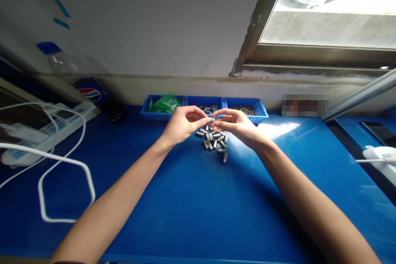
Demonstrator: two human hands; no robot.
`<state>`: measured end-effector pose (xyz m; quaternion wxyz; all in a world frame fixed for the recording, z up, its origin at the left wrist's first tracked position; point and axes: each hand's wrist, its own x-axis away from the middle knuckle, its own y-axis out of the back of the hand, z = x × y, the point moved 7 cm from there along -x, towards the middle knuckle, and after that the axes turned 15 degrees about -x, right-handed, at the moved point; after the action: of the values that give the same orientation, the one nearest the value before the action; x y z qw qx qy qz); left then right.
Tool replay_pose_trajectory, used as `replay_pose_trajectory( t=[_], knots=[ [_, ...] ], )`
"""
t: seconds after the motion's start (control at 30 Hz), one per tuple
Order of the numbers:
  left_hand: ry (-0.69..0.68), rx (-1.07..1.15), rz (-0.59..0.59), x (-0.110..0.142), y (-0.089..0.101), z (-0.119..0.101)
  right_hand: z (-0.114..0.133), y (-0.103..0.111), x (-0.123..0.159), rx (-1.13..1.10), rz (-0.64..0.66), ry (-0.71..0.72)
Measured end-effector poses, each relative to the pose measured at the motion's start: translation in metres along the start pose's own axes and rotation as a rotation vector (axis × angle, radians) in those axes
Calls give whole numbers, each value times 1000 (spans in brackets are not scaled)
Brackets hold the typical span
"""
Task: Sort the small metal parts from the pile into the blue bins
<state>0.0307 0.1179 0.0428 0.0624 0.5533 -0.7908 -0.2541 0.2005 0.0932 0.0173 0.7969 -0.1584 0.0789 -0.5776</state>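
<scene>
My left hand (183,123) pinches a small silver metal piece (211,119) between thumb and fingertips, above the blue table. My right hand (238,124) meets it from the other side, its thumb and fingers drawn together close to the piece. Whatever its fingertips hold is too small to make out. Just below both hands, a loose pile of short metal bars (215,142) lies on the table. Behind them stand three joined blue bins: the left bin (154,117) with a green plastic bag, the middle bin (204,101) with similar metal bars, the right bin (262,116) with many thin screw-like pieces.
At the left are a power strip (62,130), a looping white cable (89,181) and a cola bottle (93,88). The wall (154,20) and window frame (247,53) rise behind the table (173,206). A white device (382,159) and phone (380,132) lie far right.
</scene>
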Motion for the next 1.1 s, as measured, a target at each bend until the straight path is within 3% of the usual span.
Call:
replay_pose_trajectory(
  t=[0.23,0.37,0.5,0.67,0.93,1.1],
  knots=[
    [-3,-50,66,0,-6,1,-3,4,-2,-28,-29,24],
    [-50,-309,83,0,0,0,0,10,-4,56,-122,63],
    [-158,-619,237,2,-1,3,8,19,-5,117,-233,157],
    [-179,-733,396,7,-8,15,10,25,-5,125,-280,177],
    [-149,-787,372,7,-13,19,9,21,-4,130,-251,155],
    [-207,-720,360,5,-8,12,8,21,-5,129,-247,141]
  ],
)
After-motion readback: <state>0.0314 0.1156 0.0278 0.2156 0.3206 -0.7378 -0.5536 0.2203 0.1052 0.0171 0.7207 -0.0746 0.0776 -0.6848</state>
